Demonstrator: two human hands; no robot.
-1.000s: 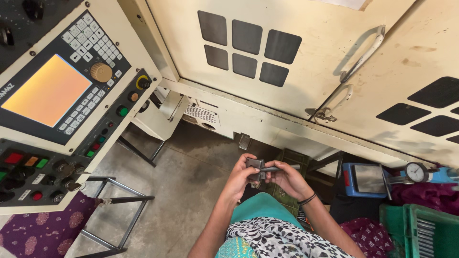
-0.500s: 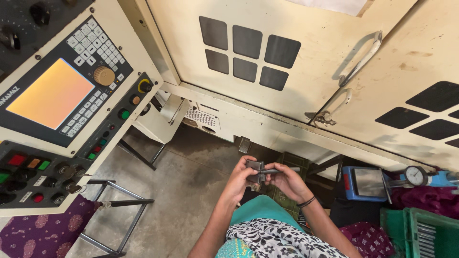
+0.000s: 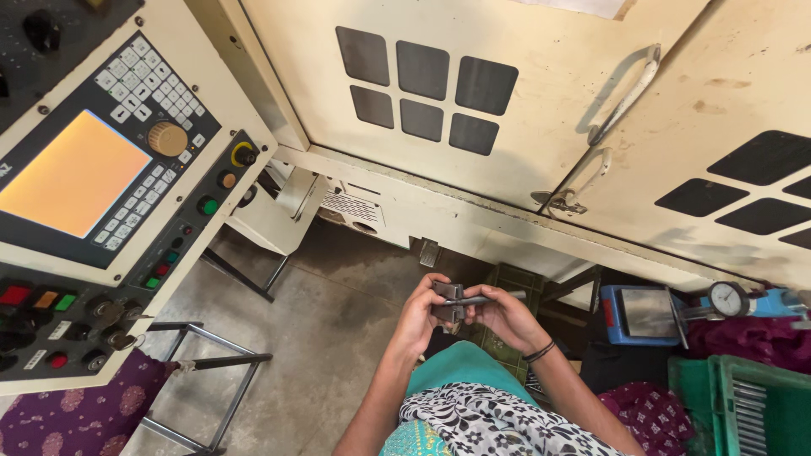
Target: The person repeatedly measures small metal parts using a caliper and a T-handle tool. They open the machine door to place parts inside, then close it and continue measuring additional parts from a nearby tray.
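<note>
Holding a small grey metal part (image 3: 449,301), your left hand (image 3: 420,319) has a closed grip; your right hand (image 3: 500,314) pinches a rod (image 3: 490,297) against it, apparently gauging. Keep both aligned next.

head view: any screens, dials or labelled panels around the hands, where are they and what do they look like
Screen: glowing orange rectangle on the control panel, far left.
Keypad: rows of small white keys above the screen, beside a round brass-coloured knob.
Button strip: red, orange and green push buttons, lower left.
Dial gauge: round white face, right, on a blue stand.
Both hands' grip is on a small grey metal part, centre.
</note>
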